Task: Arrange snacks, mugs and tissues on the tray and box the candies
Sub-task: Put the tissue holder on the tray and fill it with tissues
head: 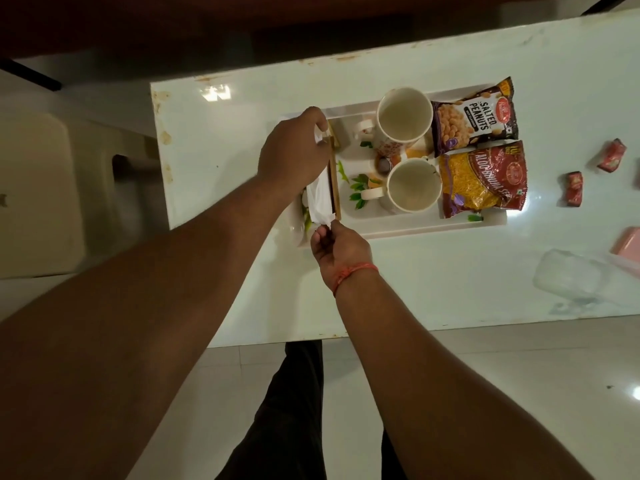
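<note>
Pale glossy table (pixel 242 109) bears white rectangular plastic tray (pixel 415 226); two cream mugs (pixel 404 114) and snack packets (pixel 476 117) already aboard; left hand (pixel 291 154) and right hand (pixel 341 247) pinch opposite ends of white tissues (pixel 320 199) — likely seating them in the wooden holder (pixel 334 181); red-wrapped candies (pixel 575 188) lie apart on the table, unboxed

I count two mugs (pixel 404 114) and two snack packs (pixel 476 117) beyond my hands, three candies (pixel 612 154) farther right.
</note>
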Demonstrator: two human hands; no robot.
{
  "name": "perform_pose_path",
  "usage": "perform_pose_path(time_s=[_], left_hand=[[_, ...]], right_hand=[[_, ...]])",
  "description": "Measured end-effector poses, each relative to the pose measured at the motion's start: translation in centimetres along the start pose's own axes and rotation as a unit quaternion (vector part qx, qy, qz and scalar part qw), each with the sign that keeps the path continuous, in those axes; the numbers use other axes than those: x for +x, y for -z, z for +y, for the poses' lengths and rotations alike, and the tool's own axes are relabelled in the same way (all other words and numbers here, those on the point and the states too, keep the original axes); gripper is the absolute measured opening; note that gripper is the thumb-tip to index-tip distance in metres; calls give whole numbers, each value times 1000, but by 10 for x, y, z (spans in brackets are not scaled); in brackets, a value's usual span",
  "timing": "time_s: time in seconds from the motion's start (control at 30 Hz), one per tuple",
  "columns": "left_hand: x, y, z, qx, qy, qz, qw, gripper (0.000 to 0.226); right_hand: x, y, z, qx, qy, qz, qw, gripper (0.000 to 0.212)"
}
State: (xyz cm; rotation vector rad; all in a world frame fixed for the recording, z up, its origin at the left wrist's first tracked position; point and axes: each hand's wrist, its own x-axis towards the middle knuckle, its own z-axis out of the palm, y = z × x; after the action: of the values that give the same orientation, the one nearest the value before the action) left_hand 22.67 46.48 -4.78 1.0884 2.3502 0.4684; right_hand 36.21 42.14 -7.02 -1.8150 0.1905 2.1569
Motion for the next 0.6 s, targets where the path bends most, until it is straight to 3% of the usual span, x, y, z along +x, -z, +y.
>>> perform_pose_path(time_s=[0.13, 0.5, 0.6], left_hand=[[6, -2, -3, 14, -27, 2, 1000, 20], [23, -12, -10, 80, 6, -5, 997, 22], [24, -15, -15, 53, 20, -2, 998, 22]], right_hand=[[6, -2, 0, -7, 11, 6, 1000, 10], [18, -13, 1, -39, 82, 45, 995, 11], [22, -13, 2, -57, 110, 43, 991, 14]])
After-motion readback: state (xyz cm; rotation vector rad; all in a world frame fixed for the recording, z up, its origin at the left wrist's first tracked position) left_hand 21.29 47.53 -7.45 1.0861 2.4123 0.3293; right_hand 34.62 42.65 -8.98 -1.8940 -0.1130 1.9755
